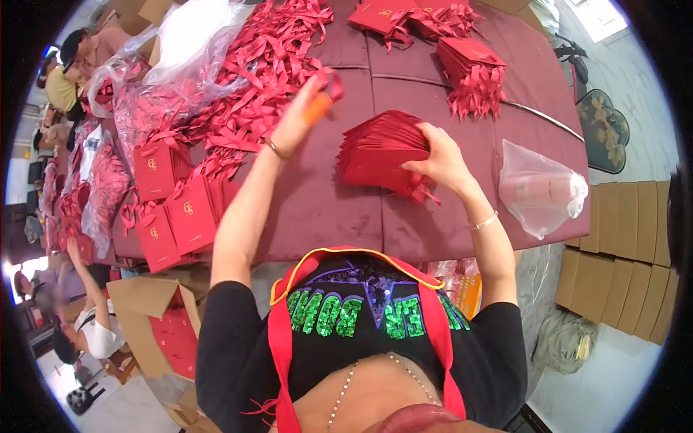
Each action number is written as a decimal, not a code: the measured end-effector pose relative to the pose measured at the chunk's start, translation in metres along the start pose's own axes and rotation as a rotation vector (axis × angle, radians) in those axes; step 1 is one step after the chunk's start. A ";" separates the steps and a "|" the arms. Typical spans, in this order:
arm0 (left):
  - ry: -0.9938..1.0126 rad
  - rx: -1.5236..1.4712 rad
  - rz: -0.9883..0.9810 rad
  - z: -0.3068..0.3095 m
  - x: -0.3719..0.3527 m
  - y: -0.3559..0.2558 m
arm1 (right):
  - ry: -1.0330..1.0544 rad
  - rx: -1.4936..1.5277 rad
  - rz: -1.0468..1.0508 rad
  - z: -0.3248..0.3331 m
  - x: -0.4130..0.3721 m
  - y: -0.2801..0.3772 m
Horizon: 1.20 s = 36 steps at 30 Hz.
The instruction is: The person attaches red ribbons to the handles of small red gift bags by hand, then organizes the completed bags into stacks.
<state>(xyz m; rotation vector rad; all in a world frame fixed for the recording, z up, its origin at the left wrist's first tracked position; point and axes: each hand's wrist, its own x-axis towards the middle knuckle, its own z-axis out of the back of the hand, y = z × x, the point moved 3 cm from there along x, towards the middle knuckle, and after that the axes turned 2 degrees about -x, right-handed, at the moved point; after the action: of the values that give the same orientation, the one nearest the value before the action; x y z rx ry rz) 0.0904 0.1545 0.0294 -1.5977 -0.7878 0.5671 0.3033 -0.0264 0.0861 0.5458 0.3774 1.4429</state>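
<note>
My right hand (442, 160) is closed on the right end of a fanned stack of small red gift bags (379, 155), thumb across the front and fingers over the top. Red ribbon ends stick out below the stack near the thumb. Up and to the left, my left hand (307, 112) is raised over the table, slightly blurred, its fingers closed on a looped red ribbon (335, 85). An orange band (317, 110) shows at its fingers. Beside that hand lies a large heap of loose red ribbons (260, 65).
Finished-looking red bags with gold print (191, 209) lie at the table's left. More bag stacks (473, 68) sit at the back right. A plastic-wrapped roll (538, 187) is at right. Cardboard boxes (613, 245) stand beyond. Other people (94, 328) work along the left.
</note>
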 end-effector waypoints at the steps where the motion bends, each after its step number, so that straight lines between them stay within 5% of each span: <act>1: 0.146 0.033 -0.019 -0.014 -0.022 -0.010 | 0.043 -0.105 0.030 -0.008 0.006 0.008; 2: 0.289 0.131 -0.079 -0.026 -0.039 -0.019 | 0.088 -0.213 0.062 -0.016 0.011 0.014; 4: 0.255 0.585 -0.153 -0.035 -0.059 -0.001 | 0.078 -0.310 0.154 -0.031 0.014 0.031; 6: 0.149 0.089 -0.008 -0.037 -0.073 0.021 | 0.125 -0.331 0.214 -0.042 0.015 0.042; 14: 0.101 -0.228 -0.063 -0.030 -0.097 0.040 | 0.153 -0.190 0.245 -0.044 0.016 0.038; 19: 0.047 0.186 0.000 -0.026 -0.097 0.069 | 0.207 -0.188 0.303 -0.047 0.022 0.043; 23: 0.005 0.369 -0.094 -0.028 -0.091 0.069 | -0.137 0.330 0.232 -0.047 0.017 0.030; 25: 0.018 0.166 -0.035 -0.036 -0.095 0.068 | -0.260 0.832 -0.099 -0.064 0.010 0.001; 28: -0.019 0.312 -0.065 -0.050 -0.100 0.069 | -0.076 1.340 -0.304 -0.082 0.006 -0.006; 30: -0.076 0.193 -0.201 -0.052 -0.101 0.065 | -0.139 1.306 -0.261 -0.080 -0.002 0.007; 36: -0.138 0.386 -0.047 -0.014 -0.093 0.052 | -0.091 1.521 -0.157 -0.100 -0.009 0.004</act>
<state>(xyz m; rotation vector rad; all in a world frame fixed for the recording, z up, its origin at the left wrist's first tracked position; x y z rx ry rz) 0.0495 0.0717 -0.0255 -1.1926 -0.7627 0.7525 0.2437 -0.0233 0.0058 1.7135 1.4152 0.7383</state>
